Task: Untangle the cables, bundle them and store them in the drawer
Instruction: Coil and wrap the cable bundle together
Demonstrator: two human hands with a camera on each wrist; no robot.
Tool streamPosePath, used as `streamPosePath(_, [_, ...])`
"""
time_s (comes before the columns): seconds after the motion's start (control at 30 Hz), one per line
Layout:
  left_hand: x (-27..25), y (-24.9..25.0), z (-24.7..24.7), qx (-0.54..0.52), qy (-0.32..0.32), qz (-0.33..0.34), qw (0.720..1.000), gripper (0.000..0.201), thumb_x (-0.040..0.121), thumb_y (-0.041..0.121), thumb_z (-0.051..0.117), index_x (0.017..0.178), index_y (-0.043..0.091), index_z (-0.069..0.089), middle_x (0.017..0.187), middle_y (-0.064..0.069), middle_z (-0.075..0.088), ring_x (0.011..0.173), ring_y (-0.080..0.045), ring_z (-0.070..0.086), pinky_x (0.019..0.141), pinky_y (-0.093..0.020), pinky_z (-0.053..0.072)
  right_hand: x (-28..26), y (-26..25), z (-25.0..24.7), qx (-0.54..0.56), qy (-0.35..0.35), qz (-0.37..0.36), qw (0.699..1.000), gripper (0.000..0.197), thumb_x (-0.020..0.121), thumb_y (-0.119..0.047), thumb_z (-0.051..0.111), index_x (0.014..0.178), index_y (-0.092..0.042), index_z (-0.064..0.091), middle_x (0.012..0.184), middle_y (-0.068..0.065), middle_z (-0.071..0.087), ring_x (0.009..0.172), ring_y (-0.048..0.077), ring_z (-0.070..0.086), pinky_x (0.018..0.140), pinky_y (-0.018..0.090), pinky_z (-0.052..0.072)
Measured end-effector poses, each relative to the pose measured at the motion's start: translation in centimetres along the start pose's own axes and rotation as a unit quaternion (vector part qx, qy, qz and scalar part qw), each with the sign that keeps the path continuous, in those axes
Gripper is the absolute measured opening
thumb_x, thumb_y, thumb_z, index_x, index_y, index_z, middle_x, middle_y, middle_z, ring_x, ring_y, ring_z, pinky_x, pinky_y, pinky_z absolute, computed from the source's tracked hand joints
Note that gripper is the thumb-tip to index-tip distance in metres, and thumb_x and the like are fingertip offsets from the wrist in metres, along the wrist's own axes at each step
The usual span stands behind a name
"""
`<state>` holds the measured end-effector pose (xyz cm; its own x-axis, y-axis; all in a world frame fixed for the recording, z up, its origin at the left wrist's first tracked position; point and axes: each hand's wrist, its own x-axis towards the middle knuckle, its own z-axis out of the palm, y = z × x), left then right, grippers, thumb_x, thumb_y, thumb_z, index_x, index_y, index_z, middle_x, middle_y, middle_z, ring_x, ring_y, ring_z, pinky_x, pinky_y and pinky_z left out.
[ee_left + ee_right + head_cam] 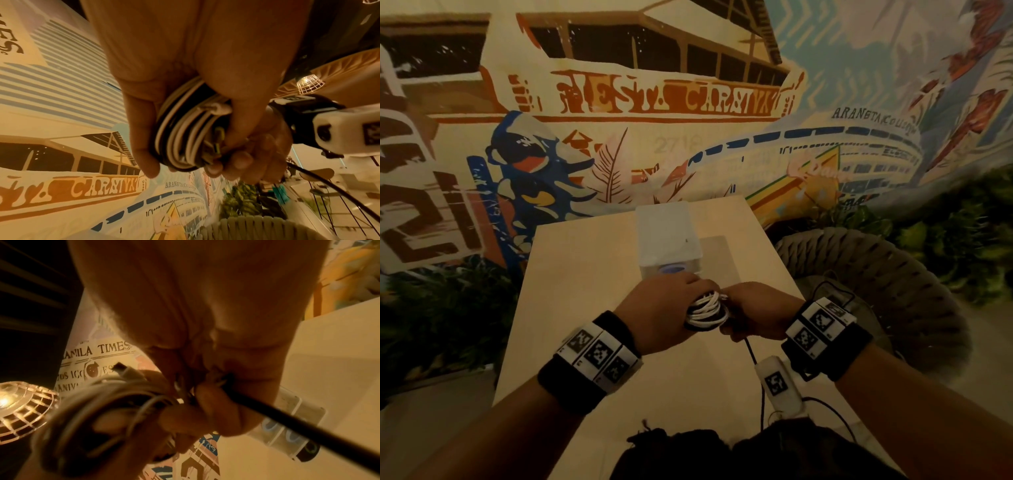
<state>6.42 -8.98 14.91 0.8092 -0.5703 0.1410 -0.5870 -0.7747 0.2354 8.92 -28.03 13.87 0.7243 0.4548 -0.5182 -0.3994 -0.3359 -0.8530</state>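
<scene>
— While we hold the work just above the tabletop (585, 274), our left hand (661, 308) is curled round the coil of cables (707, 313), fingers and thumb wrapped about the white and dark loops. How does our other side stand?

— Our right hand (753, 315) touches the coil from the right, its fingertips pinching something thin at the edge. The left wrist view shows a yellow-green strip there, perhaps a tie, though we cannot say for sure. A black cable (751, 353) trails from that hand toward our body.

— So where are we in the job?

— Past the untangling, we judge: the loops lie in neat, even rounds, with one white plug (125, 371) poking free of the coil. The binding looks unfinished, and whether that black cable belongs to the bundle we cannot tell.

— And the storing?

— Not yet begun. Just beyond our hands stands the small translucent drawer box (669, 236), its front looking closed. We would still have to open it and set the coil inside. Behind the tabletop rises a painted mural (654, 102).
</scene>
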Motion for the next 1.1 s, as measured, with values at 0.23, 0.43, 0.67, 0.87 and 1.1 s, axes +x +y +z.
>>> streamPosePath(0.23, [-0.1,0.0,0.5,0.078,-0.038,-0.019,0.996,0.039,0.089,0.038,0.069,0.123,0.021,0.062,0.114,0.000,0.069,0.103,-0.025,0.066,0.082,-0.038,0.057,0.5,0.0,-0.6,0.160,-0.046,0.023,0.986,0.029,0.098,-0.025,0.041,0.085,-0.006,0.060,0.075,0.012,0.054,0.057,0.020,0.054,0.064,0.036,0.041])
streamPosePath(0.43, [0.4,0.2,1.2,0.120,-0.062,-0.046,0.990,0.047,0.095,0.040,0.058,0.138,0.026,0.047,0.129,0.004,0.060,0.116,-0.022,0.058,0.083,-0.034,0.052,0.4,-0.3,-1.3,0.097,-0.140,0.012,0.985,0.030,0.083,-0.032,0.070,0.108,-0.015,0.069,0.103,0.005,0.073,0.090,0.020,0.066,0.078,0.032,0.052])
streamPosePath(0.67, [1.3,1.4,1.9,0.150,-0.090,-0.047,0.983,0.031,0.099,0.034,0.050,0.126,0.020,0.049,0.117,0.000,0.065,0.105,-0.023,0.063,0.082,-0.032,0.051,1.7,-0.6,-1.1,-0.123,-0.119,0.040,0.984,0.020,0.083,-0.010,0.077,0.103,-0.011,0.072,0.100,0.006,0.073,0.090,0.014,0.070,0.087,0.033,0.057])
streamPosePath(0.87, [1.5,1.7,2.6,0.163,-0.119,-0.057,0.978,0.024,0.099,0.033,0.051,0.115,0.015,0.052,0.104,-0.004,0.068,0.096,-0.027,0.068,0.084,-0.041,0.057,1.9,-0.6,0.2,-0.260,-0.125,0.038,0.957,0.012,0.078,-0.023,0.084,0.080,-0.029,0.074,0.078,-0.008,0.070,0.076,0.004,0.067,0.086,0.032,0.059])
streamPosePath(1.1, [0.8,1.1,1.7,0.094,-0.068,-0.083,0.990,0.039,0.090,0.044,0.061,0.120,0.025,0.045,0.106,0.005,0.068,0.092,-0.019,0.067,0.070,-0.030,0.053,1.4,-0.5,-0.1,-0.242,-0.112,-0.001,0.964,0.013,0.080,-0.018,0.079,0.087,-0.027,0.073,0.086,-0.004,0.071,0.081,0.010,0.068,0.076,0.027,0.057])
